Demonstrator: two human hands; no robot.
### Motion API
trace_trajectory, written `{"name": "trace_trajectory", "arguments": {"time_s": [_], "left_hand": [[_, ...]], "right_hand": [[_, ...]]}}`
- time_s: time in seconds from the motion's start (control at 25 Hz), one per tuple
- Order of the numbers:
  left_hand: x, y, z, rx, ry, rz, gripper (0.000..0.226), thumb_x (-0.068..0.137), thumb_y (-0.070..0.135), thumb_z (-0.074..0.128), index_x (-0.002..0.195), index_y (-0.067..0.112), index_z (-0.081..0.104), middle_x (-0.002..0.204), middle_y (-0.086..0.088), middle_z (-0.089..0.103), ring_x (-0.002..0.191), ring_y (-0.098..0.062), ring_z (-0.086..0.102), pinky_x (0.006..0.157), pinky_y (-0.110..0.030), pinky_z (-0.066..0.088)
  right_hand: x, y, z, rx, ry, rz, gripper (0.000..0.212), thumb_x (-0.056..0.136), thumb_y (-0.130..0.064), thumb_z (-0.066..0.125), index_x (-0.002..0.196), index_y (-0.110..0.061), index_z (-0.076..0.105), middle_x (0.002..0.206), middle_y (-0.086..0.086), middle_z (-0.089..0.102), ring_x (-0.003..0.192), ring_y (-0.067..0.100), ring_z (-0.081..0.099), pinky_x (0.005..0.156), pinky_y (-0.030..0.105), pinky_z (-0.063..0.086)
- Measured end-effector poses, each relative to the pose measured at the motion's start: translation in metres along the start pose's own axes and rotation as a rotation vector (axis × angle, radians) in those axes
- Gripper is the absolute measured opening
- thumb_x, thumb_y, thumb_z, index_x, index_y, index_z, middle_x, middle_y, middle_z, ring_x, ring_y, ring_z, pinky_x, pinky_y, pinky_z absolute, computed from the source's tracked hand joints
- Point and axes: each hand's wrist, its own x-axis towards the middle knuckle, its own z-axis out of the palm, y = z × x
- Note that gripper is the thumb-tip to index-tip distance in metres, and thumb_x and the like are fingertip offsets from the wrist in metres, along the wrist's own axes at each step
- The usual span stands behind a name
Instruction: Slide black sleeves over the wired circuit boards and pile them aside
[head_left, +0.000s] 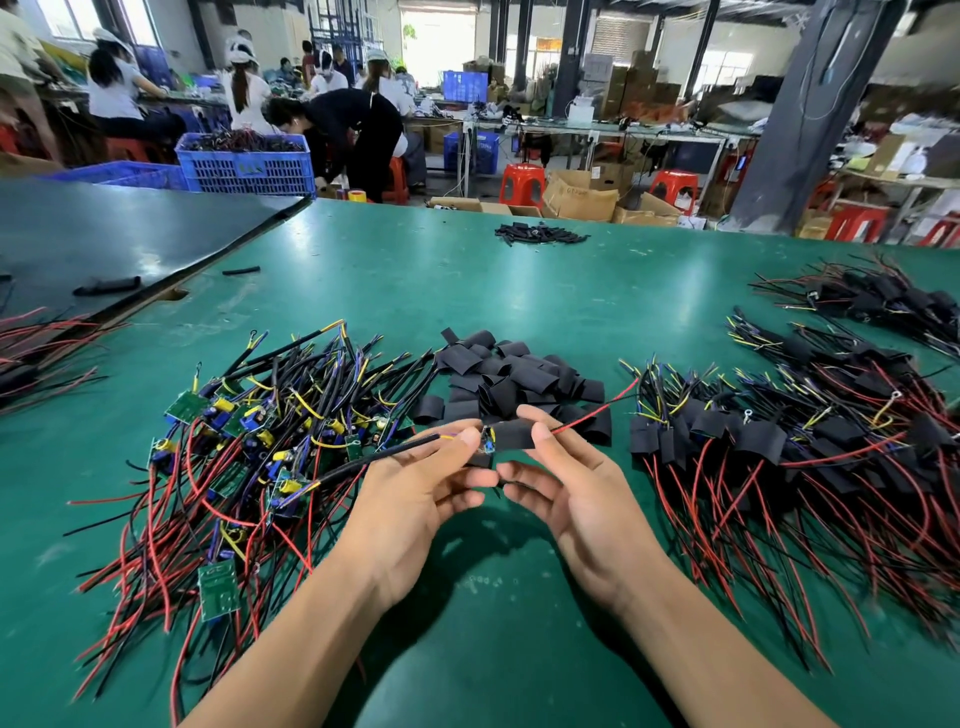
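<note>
The left hand (415, 483) pinches the wired circuit board (488, 442) at its exposed end. The right hand (571, 483) pinches the black sleeve (514, 434) covering the rest of the board.

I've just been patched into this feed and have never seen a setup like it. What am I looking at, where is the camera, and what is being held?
There is no machine: these are a person's two bare hands, filmed by one camera worn on the head, looking forward and down. The left hand pinches a wired circuit board at its black-cable end. The right hand pinches a black sleeve that covers most of the board, with a red wire poking out. On the green table lie bare wired boards to the left, empty sleeves in the middle, and sleeved boards piled to the right.
</note>
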Motion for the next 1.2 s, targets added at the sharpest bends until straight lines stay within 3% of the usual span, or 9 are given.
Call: {"name": "trace_trajectory", "arguments": {"time_s": [0.2, 0.32, 0.48, 0.64, 0.88, 1.04, 1.2], "left_hand": [[-0.001, -0.002, 0.001, -0.032, 0.028, -0.063, 0.022, 0.067, 0.013, 0.075, 0.09, 0.012, 0.075, 0.07, -0.012, 0.068, 0.058, -0.015, 0.066, 0.055, -0.021, 0.054], [0.0, -0.002, 0.0, -0.031, 0.027, -0.06, 0.031, 0.067, 0.011, 0.076, 0.098, 0.009, 0.074, 0.069, -0.011, 0.066, 0.057, -0.015, 0.064, 0.055, -0.021, 0.053], [-0.002, -0.004, 0.002, 0.007, -0.043, -0.014, 0.022, 0.068, 0.015, 0.077, 0.089, 0.011, 0.08, 0.068, -0.007, 0.066, 0.058, -0.014, 0.06, 0.056, -0.021, 0.051], [-0.004, -0.007, 0.001, 0.14, 0.01, 0.077, 0.012, 0.084, 0.007, 0.071, 0.096, 0.007, 0.075, 0.073, -0.01, 0.067, 0.062, -0.018, 0.062, 0.056, -0.023, 0.05], [-0.006, -0.001, 0.003, 0.162, 0.024, 0.108, 0.01, 0.089, 0.005, 0.066, 0.09, 0.012, 0.073, 0.076, -0.01, 0.071, 0.059, -0.018, 0.063, 0.051, -0.024, 0.05], [-0.004, 0.0, 0.001, 0.144, 0.055, 0.079, 0.01, 0.087, 0.003, 0.067, 0.088, 0.011, 0.073, 0.082, -0.011, 0.073, 0.061, -0.018, 0.065, 0.052, -0.025, 0.051], [-0.002, 0.003, -0.001, 0.134, 0.086, 0.023, 0.01, 0.085, 0.003, 0.069, 0.083, 0.013, 0.072, 0.076, -0.01, 0.07, 0.057, -0.019, 0.064, 0.055, -0.029, 0.05]], "right_hand": [[0.0, 0.003, 0.0, -0.085, -0.026, -0.055, 0.026, 0.083, -0.037, 0.068, 0.104, -0.027, 0.078, 0.098, 0.005, 0.076, 0.075, 0.015, 0.069, 0.068, 0.024, 0.056], [0.001, 0.005, 0.0, -0.158, -0.024, -0.086, 0.029, 0.085, -0.042, 0.066, 0.108, -0.029, 0.077, 0.101, 0.002, 0.076, 0.074, 0.017, 0.07, 0.067, 0.024, 0.055], [-0.002, 0.009, 0.004, -0.218, -0.009, -0.091, 0.027, 0.085, -0.045, 0.063, 0.102, -0.032, 0.079, 0.086, -0.002, 0.074, 0.066, 0.017, 0.065, 0.064, 0.023, 0.055], [-0.006, 0.01, 0.007, -0.272, -0.028, -0.144, 0.024, 0.098, -0.034, 0.056, 0.094, -0.029, 0.078, 0.076, 0.003, 0.068, 0.064, 0.016, 0.057, 0.065, 0.023, 0.054], [-0.005, 0.017, 0.01, -0.334, -0.045, -0.088, 0.023, 0.104, -0.023, 0.048, 0.11, -0.022, 0.071, 0.076, 0.002, 0.069, 0.069, 0.019, 0.061, 0.065, 0.028, 0.051], [-0.005, 0.017, 0.01, -0.35, -0.066, -0.096, 0.024, 0.104, -0.023, 0.051, 0.118, -0.023, 0.07, 0.103, 0.003, 0.076, 0.082, 0.017, 0.068, 0.074, 0.031, 0.055], [-0.005, 0.014, 0.011, -0.352, -0.105, -0.067, 0.026, 0.104, -0.025, 0.048, 0.117, -0.034, 0.069, 0.091, 0.002, 0.076, 0.068, 0.017, 0.069, 0.06, 0.02, 0.053]]}}
